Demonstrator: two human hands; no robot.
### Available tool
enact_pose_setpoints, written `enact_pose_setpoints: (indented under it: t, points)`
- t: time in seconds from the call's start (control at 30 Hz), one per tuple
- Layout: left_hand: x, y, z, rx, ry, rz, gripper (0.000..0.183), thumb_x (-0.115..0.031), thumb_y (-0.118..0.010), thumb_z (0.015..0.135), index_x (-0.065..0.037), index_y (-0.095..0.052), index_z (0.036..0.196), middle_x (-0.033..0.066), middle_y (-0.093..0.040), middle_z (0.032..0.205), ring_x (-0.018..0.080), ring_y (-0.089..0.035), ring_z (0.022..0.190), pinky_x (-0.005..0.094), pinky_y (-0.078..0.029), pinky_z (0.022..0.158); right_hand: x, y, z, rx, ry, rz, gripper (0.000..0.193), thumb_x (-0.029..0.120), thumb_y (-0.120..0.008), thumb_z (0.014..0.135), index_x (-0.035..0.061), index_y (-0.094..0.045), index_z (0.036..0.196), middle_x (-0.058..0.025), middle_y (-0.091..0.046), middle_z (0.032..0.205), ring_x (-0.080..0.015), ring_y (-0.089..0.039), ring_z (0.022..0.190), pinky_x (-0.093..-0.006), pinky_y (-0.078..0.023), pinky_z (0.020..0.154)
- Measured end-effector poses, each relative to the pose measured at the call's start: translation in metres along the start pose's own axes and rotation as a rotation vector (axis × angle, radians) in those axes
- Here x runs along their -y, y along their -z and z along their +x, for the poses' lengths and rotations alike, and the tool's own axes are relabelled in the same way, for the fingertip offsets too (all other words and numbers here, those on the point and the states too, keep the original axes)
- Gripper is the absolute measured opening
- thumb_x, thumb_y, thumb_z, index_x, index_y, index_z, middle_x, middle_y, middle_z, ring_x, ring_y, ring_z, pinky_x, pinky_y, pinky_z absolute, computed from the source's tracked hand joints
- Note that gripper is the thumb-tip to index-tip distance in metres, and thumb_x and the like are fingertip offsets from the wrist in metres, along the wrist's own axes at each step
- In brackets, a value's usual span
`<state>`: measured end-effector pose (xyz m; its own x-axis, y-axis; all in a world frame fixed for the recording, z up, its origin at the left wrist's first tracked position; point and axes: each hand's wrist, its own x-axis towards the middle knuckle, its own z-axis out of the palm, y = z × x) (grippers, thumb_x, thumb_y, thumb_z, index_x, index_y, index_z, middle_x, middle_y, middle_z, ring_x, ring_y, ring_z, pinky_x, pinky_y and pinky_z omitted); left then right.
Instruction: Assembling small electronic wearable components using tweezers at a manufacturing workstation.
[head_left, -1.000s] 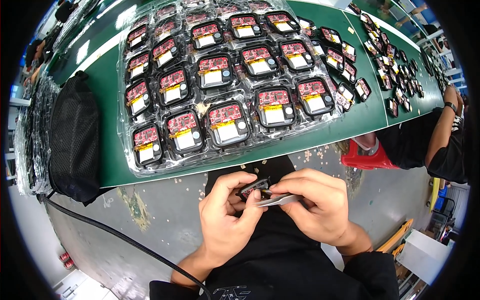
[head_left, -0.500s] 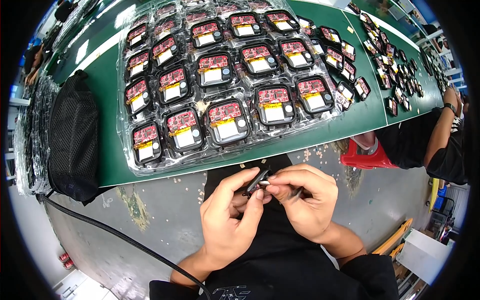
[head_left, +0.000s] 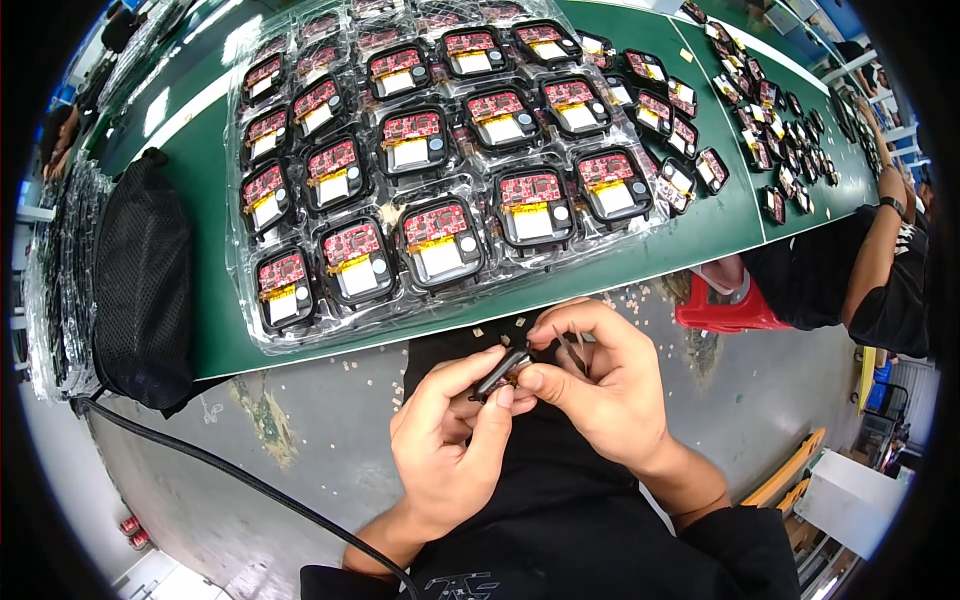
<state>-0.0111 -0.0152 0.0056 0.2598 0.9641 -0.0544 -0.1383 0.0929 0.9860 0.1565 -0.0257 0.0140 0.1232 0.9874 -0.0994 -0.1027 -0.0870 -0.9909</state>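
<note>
Change: hands raised nearer the green table (head_left: 700, 235) than before.
Left hand (head_left: 450, 440): pinching small black module (head_left: 502, 370).
Right hand (head_left: 600, 385): pinching module, gripping tweezers (head_left: 572, 350).
Trays (head_left: 440, 160): apparently two, clear plastic; filled pockets partly glared.

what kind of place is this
Likely an electronics assembly line. A long green workbench carries clear trays of red circuit-board units, and both hands, left hand and right hand, work on one small black unit.

One green table (head_left: 700, 235) carries one clear plastic tray (head_left: 240, 330) with about twenty red-and-black circuit modules (head_left: 437, 245), one black mesh bag (head_left: 145, 280), and many loose modules (head_left: 775, 205) beyond.
</note>
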Motion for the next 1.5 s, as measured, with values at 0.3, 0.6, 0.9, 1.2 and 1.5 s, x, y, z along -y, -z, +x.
enact_pose_setpoints:
  t: [0.3, 0.6, 0.9, 1.2, 1.5]
  points:
    - [-0.013, 0.005, 0.006, 0.116, -0.009, 0.097, 0.029, 0.010, -0.058, 0.097, 0.013, -0.054, 0.125, 0.0225, -0.066, 0.113, 0.0253, -0.073, 0.097, 0.0346, -0.065, 0.085, 0.001, 0.019, 0.001, 0.165, -0.162, 0.051, 0.023, 0.000, -0.073, 0.091, -0.0044, -0.070, 0.113, -0.0099, -0.068, 0.106, -0.0130, -0.067, 0.090, -0.0278, -0.056, 0.077]
    - [-0.009, -0.002, 0.002, 0.061, -0.071, 0.152, 0.030, 0.012, -0.063, 0.094, 0.007, -0.064, 0.123, 0.0179, -0.067, 0.110, 0.0203, -0.073, 0.094, 0.0276, -0.064, 0.079, 0.001, 0.000, -0.002, 0.069, 0.111, -0.302, 0.027, -0.015, -0.065, 0.080, -0.0023, -0.061, 0.103, -0.0129, -0.063, 0.096, -0.0217, -0.065, 0.075, -0.0307, -0.052, 0.061]
    - [-0.015, 0.012, 0.023, 0.127, -0.255, 0.592, 0.033, 0.008, -0.071, 0.088, 0.000, -0.067, 0.119, 0.0172, -0.071, 0.097, 0.0282, -0.074, 0.084, 0.0337, -0.058, 0.073, 0.013, 0.012, 0.005, 0.123, 0.141, -0.438, 0.029, -0.011, -0.069, 0.076, -0.0008, -0.062, 0.103, -0.0132, -0.063, 0.090, -0.0270, -0.066, 0.073, -0.0336, -0.052, 0.061]
    - [-0.018, 0.010, 0.023, 0.232, -0.112, 0.525, 0.019, 0.010, -0.069, 0.085, -0.001, -0.063, 0.099, 0.0133, -0.067, 0.082, 0.0284, -0.066, 0.068, 0.0328, -0.050, 0.060, 0.023, 0.007, -0.009, 0.141, 0.454, -0.776, 0.032, 0.001, -0.073, 0.072, 0.0002, -0.066, 0.103, -0.0075, -0.065, 0.092, -0.0236, -0.068, 0.063, -0.0342, -0.054, 0.052]
    - [-0.016, 0.010, 0.030, 0.249, -0.354, 0.642, 0.030, 0.014, -0.071, 0.072, 0.000, -0.067, 0.098, 0.0134, -0.069, 0.085, 0.0330, -0.070, 0.076, 0.0369, -0.056, 0.067, 0.032, 0.009, -0.010, 0.155, 0.452, -0.877, 0.031, -0.002, -0.074, 0.069, 0.0010, -0.070, 0.099, -0.0069, -0.068, 0.090, -0.0216, -0.068, 0.062, -0.0315, -0.054, 0.050]
